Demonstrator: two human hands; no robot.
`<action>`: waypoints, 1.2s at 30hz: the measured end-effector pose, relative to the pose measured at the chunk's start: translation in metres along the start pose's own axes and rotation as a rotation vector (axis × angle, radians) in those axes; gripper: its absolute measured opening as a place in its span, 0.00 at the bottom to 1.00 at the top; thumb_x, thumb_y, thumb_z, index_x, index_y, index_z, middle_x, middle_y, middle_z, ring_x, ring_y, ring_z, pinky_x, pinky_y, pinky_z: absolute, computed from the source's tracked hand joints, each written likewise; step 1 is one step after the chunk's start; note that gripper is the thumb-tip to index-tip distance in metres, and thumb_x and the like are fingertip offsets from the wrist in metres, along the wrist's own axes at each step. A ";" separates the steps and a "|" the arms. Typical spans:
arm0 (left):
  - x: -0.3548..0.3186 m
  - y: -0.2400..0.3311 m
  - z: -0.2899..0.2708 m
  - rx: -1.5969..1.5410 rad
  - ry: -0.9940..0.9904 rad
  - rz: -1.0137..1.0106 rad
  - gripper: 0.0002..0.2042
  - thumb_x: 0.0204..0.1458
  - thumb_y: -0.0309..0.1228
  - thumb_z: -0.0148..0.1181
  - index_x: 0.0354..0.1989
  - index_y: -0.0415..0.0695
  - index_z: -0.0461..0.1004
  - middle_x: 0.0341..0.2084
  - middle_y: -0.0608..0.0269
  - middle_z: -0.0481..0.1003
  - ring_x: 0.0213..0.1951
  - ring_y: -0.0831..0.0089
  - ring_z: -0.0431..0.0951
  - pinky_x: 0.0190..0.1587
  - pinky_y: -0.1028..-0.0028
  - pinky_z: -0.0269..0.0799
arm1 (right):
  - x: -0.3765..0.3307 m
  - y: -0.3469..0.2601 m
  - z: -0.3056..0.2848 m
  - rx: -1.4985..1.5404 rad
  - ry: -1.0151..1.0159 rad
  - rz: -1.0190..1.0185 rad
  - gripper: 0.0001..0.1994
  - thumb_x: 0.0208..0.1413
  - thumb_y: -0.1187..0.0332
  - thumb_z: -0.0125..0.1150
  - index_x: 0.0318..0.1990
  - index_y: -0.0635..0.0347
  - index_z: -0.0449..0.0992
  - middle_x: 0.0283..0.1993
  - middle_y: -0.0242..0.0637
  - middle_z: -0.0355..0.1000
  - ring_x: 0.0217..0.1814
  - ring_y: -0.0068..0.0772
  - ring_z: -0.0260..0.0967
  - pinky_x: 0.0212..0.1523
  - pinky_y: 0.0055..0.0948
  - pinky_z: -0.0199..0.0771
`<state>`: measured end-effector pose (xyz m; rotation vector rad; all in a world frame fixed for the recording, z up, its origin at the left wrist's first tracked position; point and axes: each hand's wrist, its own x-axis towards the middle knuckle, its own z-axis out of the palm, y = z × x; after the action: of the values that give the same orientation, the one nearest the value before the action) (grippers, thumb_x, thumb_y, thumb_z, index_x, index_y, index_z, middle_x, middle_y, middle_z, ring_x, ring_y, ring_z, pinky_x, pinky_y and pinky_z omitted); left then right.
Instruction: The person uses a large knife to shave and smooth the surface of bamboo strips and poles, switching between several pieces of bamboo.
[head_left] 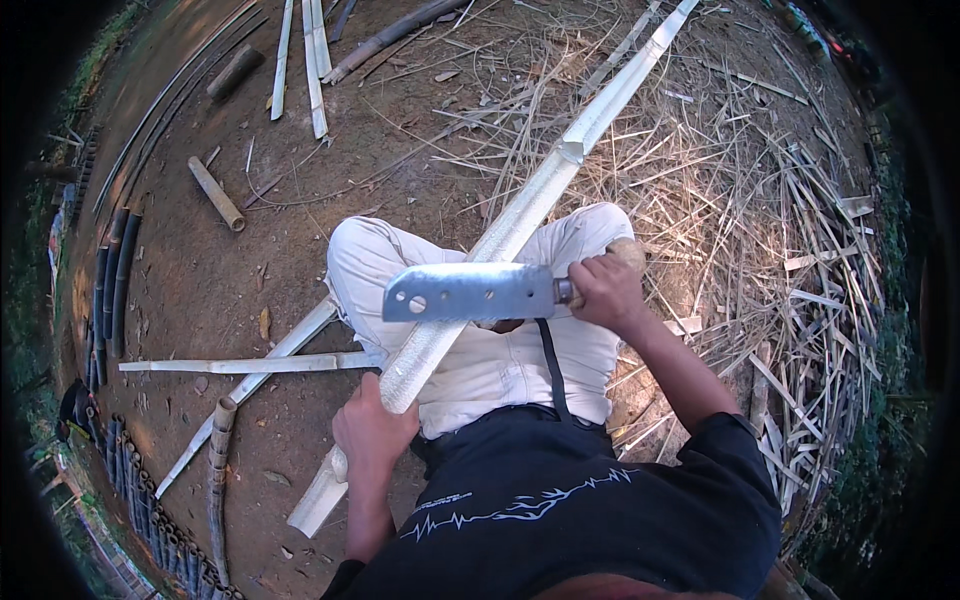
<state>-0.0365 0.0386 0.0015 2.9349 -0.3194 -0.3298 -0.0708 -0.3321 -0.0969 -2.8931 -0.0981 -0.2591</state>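
Observation:
I sit on bare earth with a long pale split bamboo pole [560,170] lying across my lap, running from lower left to upper right. My left hand [370,432] grips its near end by my left knee. In my right hand [607,290] is the wooden handle of a broad flat cleaver [468,292]. Its steel blade points left and lies across the pole above my thighs. Whether the edge touches the bamboo is unclear.
Dry bamboo shavings and slats [790,270] pile up on my right. Split bamboo strips [250,364] lie by my left knee. Short round bamboo sections [216,193] and more slats [314,60] rest farther off, with dark curved poles [112,290] at the left.

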 end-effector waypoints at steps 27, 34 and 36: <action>-0.018 -0.002 -0.003 -0.001 -0.057 -0.023 0.19 0.36 0.36 0.71 0.33 0.43 0.69 0.24 0.47 0.78 0.28 0.45 0.81 0.32 0.50 0.76 | 0.025 0.090 -0.015 0.020 -0.200 0.672 0.11 0.50 0.67 0.60 0.38 0.65 0.75 0.31 0.52 0.78 0.35 0.53 0.79 0.39 0.48 0.79; -0.003 0.000 0.023 -0.062 -0.069 -0.025 0.19 0.36 0.36 0.71 0.33 0.41 0.70 0.24 0.46 0.78 0.29 0.44 0.81 0.32 0.50 0.76 | 0.024 0.005 -0.018 0.111 -0.237 0.442 0.10 0.48 0.66 0.61 0.34 0.62 0.73 0.27 0.52 0.76 0.31 0.59 0.76 0.36 0.52 0.77; -0.002 -0.005 0.017 -0.039 -0.024 0.018 0.19 0.35 0.35 0.72 0.32 0.41 0.70 0.24 0.46 0.78 0.28 0.45 0.81 0.31 0.51 0.75 | 0.006 -0.020 -0.005 0.109 -0.181 0.095 0.09 0.47 0.65 0.62 0.33 0.58 0.71 0.23 0.48 0.74 0.27 0.54 0.76 0.31 0.48 0.76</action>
<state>-0.0418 0.0417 -0.0153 2.8903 -0.3381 -0.3648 -0.0677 -0.3139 -0.0867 -2.7971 -0.0050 0.0245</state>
